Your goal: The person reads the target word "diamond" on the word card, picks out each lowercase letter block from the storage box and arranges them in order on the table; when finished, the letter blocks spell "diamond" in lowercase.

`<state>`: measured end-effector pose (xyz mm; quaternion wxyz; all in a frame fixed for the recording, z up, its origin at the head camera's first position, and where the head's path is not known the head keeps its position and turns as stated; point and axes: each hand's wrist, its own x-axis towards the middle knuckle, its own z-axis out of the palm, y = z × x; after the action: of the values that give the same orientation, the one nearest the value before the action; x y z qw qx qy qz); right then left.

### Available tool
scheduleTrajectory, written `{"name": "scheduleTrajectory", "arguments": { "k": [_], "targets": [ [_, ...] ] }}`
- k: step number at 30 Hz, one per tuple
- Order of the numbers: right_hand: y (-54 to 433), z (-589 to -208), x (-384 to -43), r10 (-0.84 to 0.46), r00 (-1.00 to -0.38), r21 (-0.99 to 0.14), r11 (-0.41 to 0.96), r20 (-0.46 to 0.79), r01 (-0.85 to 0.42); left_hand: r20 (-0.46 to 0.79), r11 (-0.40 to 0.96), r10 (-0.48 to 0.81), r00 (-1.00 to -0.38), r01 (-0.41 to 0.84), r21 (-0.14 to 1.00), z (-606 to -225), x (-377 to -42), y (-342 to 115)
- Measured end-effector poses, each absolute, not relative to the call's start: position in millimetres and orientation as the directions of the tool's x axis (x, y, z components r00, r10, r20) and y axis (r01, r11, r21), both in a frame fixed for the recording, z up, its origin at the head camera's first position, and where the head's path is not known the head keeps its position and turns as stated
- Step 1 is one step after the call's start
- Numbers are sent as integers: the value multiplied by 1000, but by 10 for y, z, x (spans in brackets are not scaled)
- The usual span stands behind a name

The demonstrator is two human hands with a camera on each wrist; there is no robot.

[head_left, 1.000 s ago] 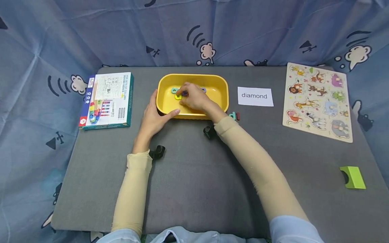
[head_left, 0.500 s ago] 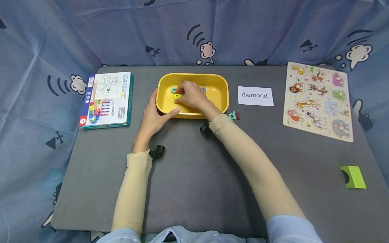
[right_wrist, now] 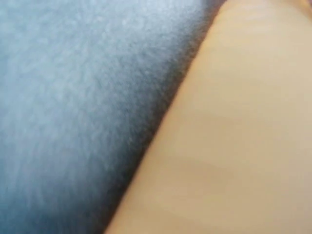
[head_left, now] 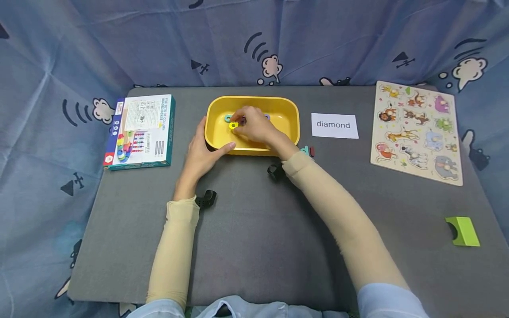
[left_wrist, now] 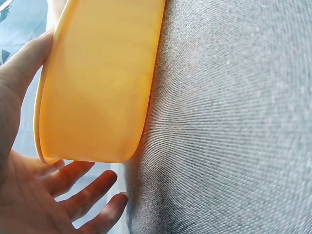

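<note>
A yellow plastic bin stands at the back middle of the table with small coloured pieces inside. My left hand lies at its near left corner. In the left wrist view, the thumb touches the rim and the other fingers spread loosely by the end wall. Inside the bin, my right hand reaches down with bent fingers among the pieces. Close to its fingertips lie a yellow piece and a teal piece. A purple piece shows between its fingers; whether they pinch it is unclear. The right wrist view shows mostly sleeve.
Right of the bin lie a card reading "diamond", a teal letter and a dark red piece. An animal puzzle board and a green arched block are farther right. A box lies left.
My right hand has shifted slightly toward me and left, then back right, inside the bin. The yellow piece has moved a little. My left hand stays at the bin's corner.
</note>
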<state>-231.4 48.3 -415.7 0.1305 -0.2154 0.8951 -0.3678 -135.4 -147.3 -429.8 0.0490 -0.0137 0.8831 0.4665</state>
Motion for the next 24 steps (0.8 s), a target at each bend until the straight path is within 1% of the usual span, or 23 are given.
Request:
{"name": "scheduleTrajectory", "arguments": {
  "k": [5, 9, 17, 24],
  "targets": [
    [668, -4042, -2222, -484, -875, -763, 577, -30, -292, -95, 562, 16, -995, -70, 824, -4318, -1369, -1462],
    [877, -3949, -2137, -455, -890, -781, 556, 0, -284, -94, 559, 13, -995, -71, 826, -4330, -1367, -1465],
    [1386, -3859, -2014, -364, -930, -771, 576, 56, -272, -86, 546, 11, -996, -66, 835, -4310, -1336, -1462],
    [1864, -3910, -1895, -302, -944, -755, 585, 136, -296, -80, 548, 14, -997, -59, 835, -4313, -1332, -1457]
  ]
}}
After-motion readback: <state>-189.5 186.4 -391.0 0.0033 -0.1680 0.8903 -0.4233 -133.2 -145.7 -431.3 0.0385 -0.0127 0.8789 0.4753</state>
